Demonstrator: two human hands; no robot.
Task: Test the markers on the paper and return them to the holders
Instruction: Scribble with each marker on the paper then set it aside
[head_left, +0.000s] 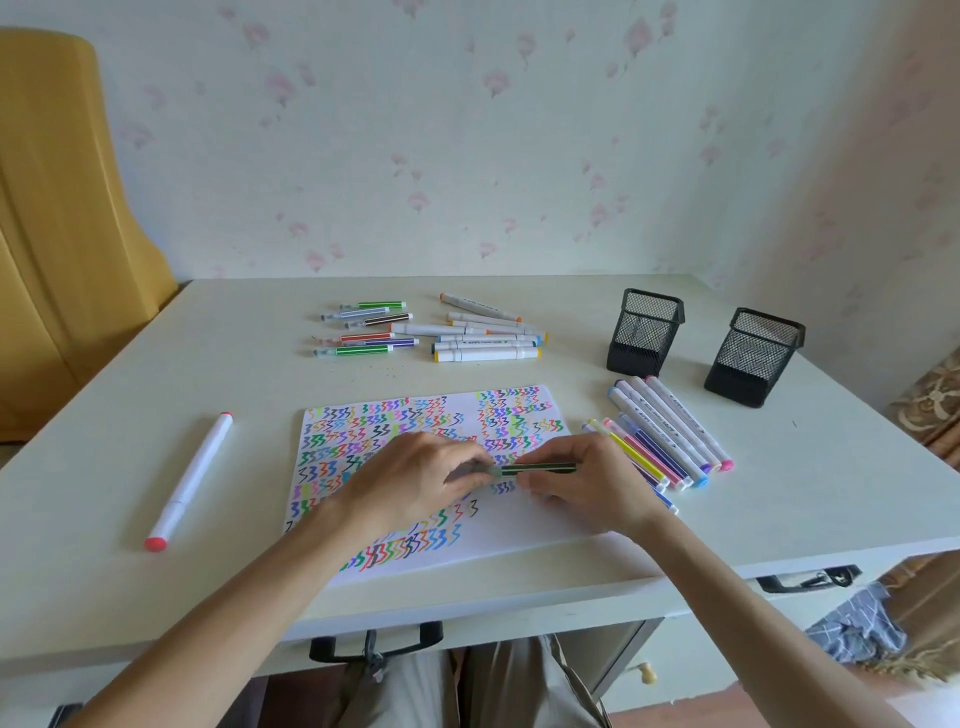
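Observation:
A dark green striped marker (540, 470) lies level just above the paper (524, 525), which is covered in coloured zigzag marks. My right hand (587, 483) grips its barrel. My left hand (415, 475) pinches its clear cap end. Two black mesh holders (644, 332) (753, 358) stand at the back right. Thin and thick markers (670, 436) lie in a row right of the paper. Thin markers (363, 327) and thick white markers (488, 332) lie in groups at the back. One thick red-capped marker (189, 480) lies alone at the left.
The white table (104, 415) ends close to my body, with black handles under its front edge. A yellow chair (62, 208) stands at the left. A wallpapered wall rises behind the table.

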